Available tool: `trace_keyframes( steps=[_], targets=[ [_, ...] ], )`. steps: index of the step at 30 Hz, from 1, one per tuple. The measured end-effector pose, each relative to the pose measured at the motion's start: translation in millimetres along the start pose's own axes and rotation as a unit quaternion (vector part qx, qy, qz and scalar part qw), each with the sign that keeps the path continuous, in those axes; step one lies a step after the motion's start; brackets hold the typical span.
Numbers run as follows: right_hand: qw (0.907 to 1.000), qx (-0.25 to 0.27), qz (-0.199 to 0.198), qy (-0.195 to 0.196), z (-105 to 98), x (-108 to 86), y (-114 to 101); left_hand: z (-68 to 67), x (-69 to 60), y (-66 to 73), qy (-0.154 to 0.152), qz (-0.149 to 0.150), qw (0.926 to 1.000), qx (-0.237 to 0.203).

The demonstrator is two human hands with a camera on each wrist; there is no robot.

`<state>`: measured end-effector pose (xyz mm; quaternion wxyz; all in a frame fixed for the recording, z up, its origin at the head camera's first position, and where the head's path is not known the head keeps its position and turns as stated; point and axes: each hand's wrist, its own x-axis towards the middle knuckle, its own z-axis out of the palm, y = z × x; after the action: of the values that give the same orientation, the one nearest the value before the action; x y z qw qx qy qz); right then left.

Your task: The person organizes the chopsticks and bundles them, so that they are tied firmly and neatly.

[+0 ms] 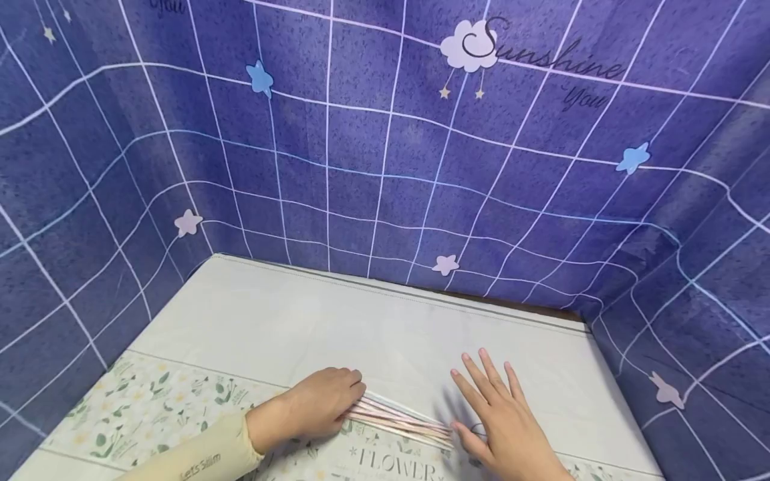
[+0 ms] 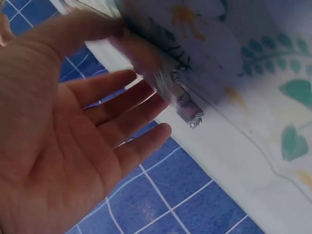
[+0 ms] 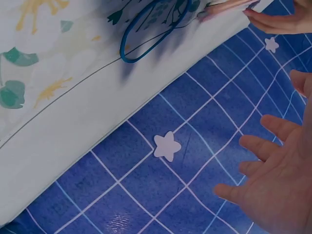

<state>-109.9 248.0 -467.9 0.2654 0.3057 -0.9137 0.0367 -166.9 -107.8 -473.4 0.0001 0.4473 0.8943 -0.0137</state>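
Observation:
A bundle of long, thin stick packets [image 1: 400,421] lies on the table in the head view, pink, cream and whitish. My left hand [image 1: 325,401] holds its left end between thumb and fingers. In the left wrist view the shiny, jagged ends of the packets [image 2: 187,109] stick out past my fingertips. My right hand [image 1: 511,427] is spread with straight fingers, its thumb close to the bundle's right end; whether it touches cannot be told. A blue elastic loop [image 3: 129,60] shows near the table edge in the right wrist view. In the head view my right hand mostly hides it.
The table has a white cover [image 1: 289,300] with a printed floral band [image 1: 168,394] and the word FLOWER. Purple-blue grid curtains [image 1: 361,167] with stars and a cloud surround the back and both sides.

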Motion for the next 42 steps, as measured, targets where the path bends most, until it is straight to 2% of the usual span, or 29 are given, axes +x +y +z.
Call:
trace_keyframes(
  steps=[3,6,15,24,31,35,39,42],
  targets=[
    [1.0000,0.001,0.007,-0.003,-0.7,-0.2,-0.6,2.7,4.5,-3.0,0.022,0.005,0.9998,0.000],
    [0.9999,0.002,0.013,-0.010,-1.5,-0.6,-0.9,4.1,10.7,-3.2,0.027,0.005,0.9996,-0.008],
    [0.9998,0.010,0.013,-0.011,-1.5,-0.7,-2.7,10.0,26.7,3.3,-0.038,-0.024,0.9981,-0.043],
    [0.9993,0.019,0.023,-0.023,-3.2,-1.5,-0.6,7.4,34.1,6.7,-0.053,-0.036,0.9967,-0.050],
    [0.9965,0.042,0.058,-0.044,-9.3,-2.3,-1.3,11.1,34.3,9.9,-0.068,-0.050,0.9945,-0.062],
    [0.9960,0.043,0.062,-0.048,-11.0,0.9,-4.3,12.8,33.7,9.1,-0.068,-0.046,0.9954,-0.049],
    [0.9975,0.040,0.048,-0.034,-12.5,4.9,-5.7,11.7,31.4,7.7,-0.065,-0.024,0.9970,-0.036],
    [0.9969,0.045,0.056,-0.034,-14.9,8.2,-5.7,10.2,30.0,6.3,-0.052,-0.006,0.9982,-0.028]
  ],
)
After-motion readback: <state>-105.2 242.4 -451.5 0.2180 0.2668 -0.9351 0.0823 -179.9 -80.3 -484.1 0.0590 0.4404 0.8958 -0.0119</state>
